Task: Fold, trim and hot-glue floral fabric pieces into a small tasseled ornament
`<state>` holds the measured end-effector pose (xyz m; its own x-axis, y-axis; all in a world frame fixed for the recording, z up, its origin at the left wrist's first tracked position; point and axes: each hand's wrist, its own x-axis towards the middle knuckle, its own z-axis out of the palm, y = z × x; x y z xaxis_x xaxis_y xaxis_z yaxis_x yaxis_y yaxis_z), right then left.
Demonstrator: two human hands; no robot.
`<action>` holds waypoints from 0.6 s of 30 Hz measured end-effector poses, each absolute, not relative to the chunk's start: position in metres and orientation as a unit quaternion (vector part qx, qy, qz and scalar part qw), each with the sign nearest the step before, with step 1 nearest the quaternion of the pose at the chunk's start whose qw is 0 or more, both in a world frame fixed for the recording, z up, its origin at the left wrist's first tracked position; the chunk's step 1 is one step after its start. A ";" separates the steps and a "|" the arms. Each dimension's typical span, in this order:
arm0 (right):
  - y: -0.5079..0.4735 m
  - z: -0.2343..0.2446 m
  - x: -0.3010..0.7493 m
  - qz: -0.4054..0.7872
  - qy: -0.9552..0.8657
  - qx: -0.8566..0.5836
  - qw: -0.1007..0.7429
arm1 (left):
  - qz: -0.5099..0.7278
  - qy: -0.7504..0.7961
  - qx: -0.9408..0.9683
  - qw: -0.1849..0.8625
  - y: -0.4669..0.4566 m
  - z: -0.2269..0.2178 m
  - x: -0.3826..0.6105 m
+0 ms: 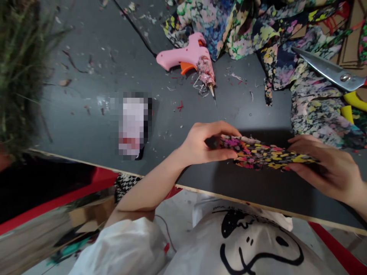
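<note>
Both hands hold a narrow piece of floral fabric point(266, 154), patterned in black, yellow and pink, above the table near its front edge. My left hand point(208, 143) pinches its left end between thumb and fingers. At the other end my right hand point(329, 166) grips it, thumb below and fingers above. Whether the fabric covers something stiff, I cannot tell. Beyond my left hand a pink glue gun point(186, 57) with an orange trigger lies on its side, its nozzle towards me and a thin glue strand trailing from the tip.
Floral cloth point(249, 26) is heaped at the back right, with large scissors point(338, 74) on it and cardboard point(351, 36) beside it. A blurred phone-like object point(133, 126) lies left of my hands. Dry grass point(20, 68) fills the far left. Scraps dot the grey table point(94, 34).
</note>
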<state>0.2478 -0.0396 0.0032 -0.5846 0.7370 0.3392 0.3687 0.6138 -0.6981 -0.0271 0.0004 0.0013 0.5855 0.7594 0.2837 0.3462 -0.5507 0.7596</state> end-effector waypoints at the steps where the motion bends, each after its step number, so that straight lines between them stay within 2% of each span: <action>1: -0.040 0.004 0.249 0.294 -0.836 -0.329 0.327 | 0.295 0.328 0.835 0.329 0.001 0.001 -0.027; 5: -0.040 0.005 0.252 0.284 -0.826 -0.329 0.359 | 0.259 0.311 0.862 0.303 0.003 0.000 -0.027; 11: -0.039 0.004 0.254 0.275 -0.827 -0.312 0.379 | 0.283 0.298 0.854 0.320 0.005 -0.001 -0.029; 18: -0.046 -0.003 0.262 0.225 -0.776 -0.444 0.388 | 0.383 0.261 0.825 0.322 0.007 -0.004 -0.031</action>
